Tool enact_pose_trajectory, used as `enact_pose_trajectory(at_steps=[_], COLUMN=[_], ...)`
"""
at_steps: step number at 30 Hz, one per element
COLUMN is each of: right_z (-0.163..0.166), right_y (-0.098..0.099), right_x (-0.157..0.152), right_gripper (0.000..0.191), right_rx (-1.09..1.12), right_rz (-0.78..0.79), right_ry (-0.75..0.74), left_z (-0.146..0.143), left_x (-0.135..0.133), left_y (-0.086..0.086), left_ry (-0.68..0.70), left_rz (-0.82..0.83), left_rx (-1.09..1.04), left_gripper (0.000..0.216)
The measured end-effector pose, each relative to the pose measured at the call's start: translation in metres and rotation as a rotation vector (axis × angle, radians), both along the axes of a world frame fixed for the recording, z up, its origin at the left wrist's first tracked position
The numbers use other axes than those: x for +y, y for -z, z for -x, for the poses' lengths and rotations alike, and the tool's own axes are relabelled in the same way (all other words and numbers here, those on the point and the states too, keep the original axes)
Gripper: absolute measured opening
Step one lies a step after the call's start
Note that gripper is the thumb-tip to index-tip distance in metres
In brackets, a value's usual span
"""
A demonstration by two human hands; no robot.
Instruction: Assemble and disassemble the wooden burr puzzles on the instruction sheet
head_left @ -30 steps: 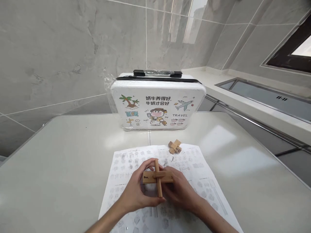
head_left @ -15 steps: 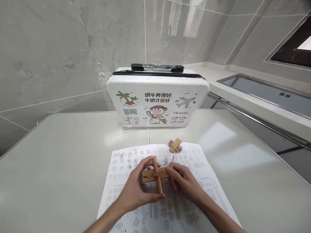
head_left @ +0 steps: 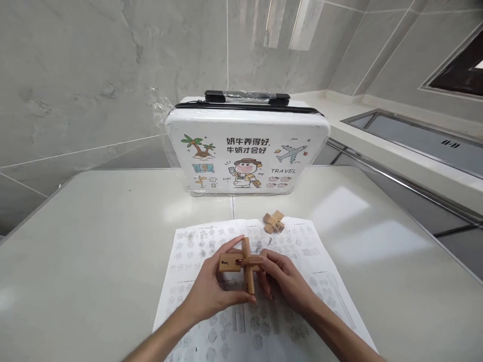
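Observation:
Between my hands is a cross-shaped wooden puzzle (head_left: 230, 262), made of interlocking flat bars, held above a printed sheet. My left hand (head_left: 207, 289) spans the upright bar, fingertips at its top end and thumb at its bottom end. With thumb and fingers, my right hand (head_left: 285, 276) pinches the right end of the crossing bar. A black mark like a 3 shows on the left end, beside a small hole near the joint. The fingers partly hide the far side of the puzzle.
A second assembled wooden puzzle (head_left: 273, 221) lies on the upper edge of the instruction sheet (head_left: 181, 296). Behind stands a white cartoon-printed case (head_left: 247, 146) in clear plastic wrap. The pale table (head_left: 94, 241) reaches the tiled wall; a counter with a sink (head_left: 422, 146) is at right.
In my hands the wooden puzzle has turned a little, so the upright bar shows its broader face and the hole by the joint is more visible. My view has shifted slightly.

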State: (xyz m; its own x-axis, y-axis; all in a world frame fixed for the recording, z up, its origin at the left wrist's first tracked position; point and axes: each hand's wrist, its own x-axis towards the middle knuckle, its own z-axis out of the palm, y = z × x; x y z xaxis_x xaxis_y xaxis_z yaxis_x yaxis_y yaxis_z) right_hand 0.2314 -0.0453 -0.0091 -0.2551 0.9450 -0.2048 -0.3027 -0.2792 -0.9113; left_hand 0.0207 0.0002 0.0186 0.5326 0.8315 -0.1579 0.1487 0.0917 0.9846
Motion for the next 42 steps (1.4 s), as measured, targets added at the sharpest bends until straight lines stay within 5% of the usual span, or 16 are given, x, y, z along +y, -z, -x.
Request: enact_pose_trajectory(at_steps=[6, 12, 21, 28, 32, 37, 42], right_z=[-0.003, -0.005, -0.005, -0.001, -0.002, -0.003, -0.004], right_y=[0.008, 0.003, -0.003, -0.002, -0.003, -0.004, -0.002], right_x=[0.000, 0.002, 0.000, -0.001, 0.000, 0.001, -0.001], right_gripper=[0.040, 0.043, 0.040, 0.042, 0.043, 0.043, 0.044], right_rx=[0.107, 0.163, 0.187, 0.192, 0.197, 0.189, 0.130], right_rz=[0.035, 0.057, 0.101, 0.070, 0.061, 0.062, 0.024], right_ry=[-0.061, -0.146, -0.109, -0.006, 0.048, 0.061, 0.036], left_z=[0.002, 0.002, 0.005, 0.004, 0.011, 0.027, 0.045], left_x=[0.000, 0.002, 0.005, 0.005, 0.010, 0.034, 0.052], left_y=[0.007, 0.008, 0.010, 0.005, -0.004, -0.005, 0.006], left_ry=[-0.085, -0.005, 0.001, -0.034, -0.069, -0.244, -0.157], left_rz=[0.007, -0.016, 0.144, 0.082, -0.080, -0.442, -0.752], left_rx=[0.027, -0.140, -0.181, -0.233, -0.122, 0.385, 0.729], left_gripper=[0.097, 0.051, 0.046, 0.046, 0.046, 0.041, 0.038])
